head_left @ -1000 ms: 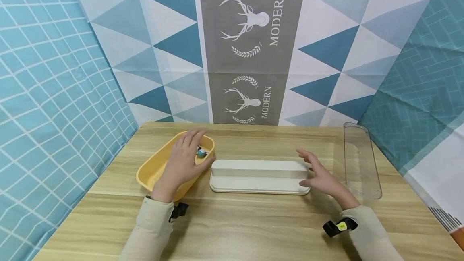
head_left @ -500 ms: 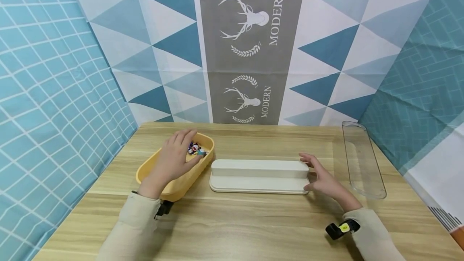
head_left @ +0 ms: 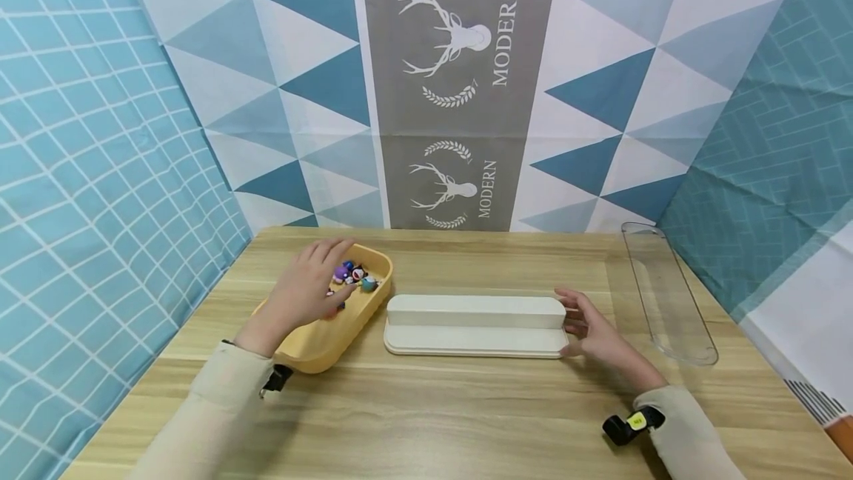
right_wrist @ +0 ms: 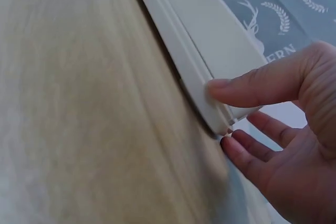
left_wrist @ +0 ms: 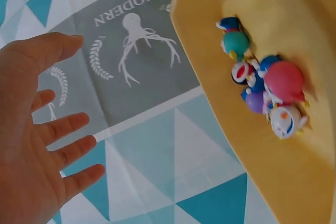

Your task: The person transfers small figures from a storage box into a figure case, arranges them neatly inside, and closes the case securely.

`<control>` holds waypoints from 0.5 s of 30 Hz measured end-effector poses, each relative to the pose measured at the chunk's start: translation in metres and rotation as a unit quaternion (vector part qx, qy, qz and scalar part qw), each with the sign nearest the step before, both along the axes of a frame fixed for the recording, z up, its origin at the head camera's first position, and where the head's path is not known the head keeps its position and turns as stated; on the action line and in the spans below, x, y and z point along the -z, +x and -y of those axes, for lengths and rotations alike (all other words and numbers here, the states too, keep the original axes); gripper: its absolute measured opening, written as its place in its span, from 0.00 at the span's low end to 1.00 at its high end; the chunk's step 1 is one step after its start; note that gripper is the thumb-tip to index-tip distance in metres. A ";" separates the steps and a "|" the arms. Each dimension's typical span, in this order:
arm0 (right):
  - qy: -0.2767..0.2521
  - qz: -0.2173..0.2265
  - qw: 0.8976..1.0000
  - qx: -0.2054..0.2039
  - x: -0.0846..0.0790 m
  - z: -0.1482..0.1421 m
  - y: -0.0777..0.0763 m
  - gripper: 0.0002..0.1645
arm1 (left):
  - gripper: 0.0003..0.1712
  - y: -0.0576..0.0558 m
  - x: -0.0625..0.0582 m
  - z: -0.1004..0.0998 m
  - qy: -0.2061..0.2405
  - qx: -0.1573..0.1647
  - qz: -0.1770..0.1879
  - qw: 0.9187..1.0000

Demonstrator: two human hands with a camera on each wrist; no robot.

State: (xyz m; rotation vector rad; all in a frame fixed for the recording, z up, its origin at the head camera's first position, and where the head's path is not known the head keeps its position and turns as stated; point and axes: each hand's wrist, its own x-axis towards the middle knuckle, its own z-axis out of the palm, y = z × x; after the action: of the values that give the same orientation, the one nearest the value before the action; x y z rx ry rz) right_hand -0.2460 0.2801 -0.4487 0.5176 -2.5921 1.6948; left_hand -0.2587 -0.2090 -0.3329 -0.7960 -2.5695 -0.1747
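A long white stepped base (head_left: 474, 326) lies on the table in the head view. My right hand (head_left: 596, 332) is at its right end, thumb on the front edge and fingers round the end. In the right wrist view, the thumb of my right hand (right_wrist: 294, 124) lies on the rim of the white base (right_wrist: 189, 51), with the fingertips at its corner. Over the left side of a yellow bin (head_left: 340, 339) hovers my left hand (head_left: 300, 295), fingers spread and holding nothing. Several small colourful figurines (head_left: 356, 274) lie inside the bin; the left wrist view shows the figurines (left_wrist: 262, 85) bunched together.
A clear plastic cover (head_left: 669, 295) stands at the right of the wooden table (head_left: 460, 421). Patterned cloth (head_left: 453, 95) hangs behind the table, and a blue gridded sheet (head_left: 100, 169) borders the left side.
My left hand has drawn back left over the bin, uncovering more figurines. My right hand has moved in closer round the base's end. The clear cover has shifted and tilted slightly.
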 end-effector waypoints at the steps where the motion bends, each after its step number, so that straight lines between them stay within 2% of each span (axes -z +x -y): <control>1: -0.003 0.001 1.000 0.000 0.001 -0.001 0.000 0.62 | 0.42 -0.001 0.000 0.001 -0.002 0.001 0.000 1.000; 7: -0.021 -0.016 0.999 -0.020 0.007 -0.004 0.001 0.59 | 0.42 -0.006 -0.004 0.008 -0.005 0.014 0.016 1.000; 15: -0.054 -0.032 0.997 -0.046 0.016 -0.008 -0.001 0.56 | 0.39 -0.019 -0.014 0.019 -0.014 0.026 0.028 0.999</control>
State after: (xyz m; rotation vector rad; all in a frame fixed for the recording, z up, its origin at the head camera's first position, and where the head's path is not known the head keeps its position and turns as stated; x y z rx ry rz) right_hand -0.2469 0.2877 -0.4651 0.6844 -2.4520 1.8029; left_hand -0.2779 -0.2280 -0.3184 -0.8795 -2.6113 -0.1811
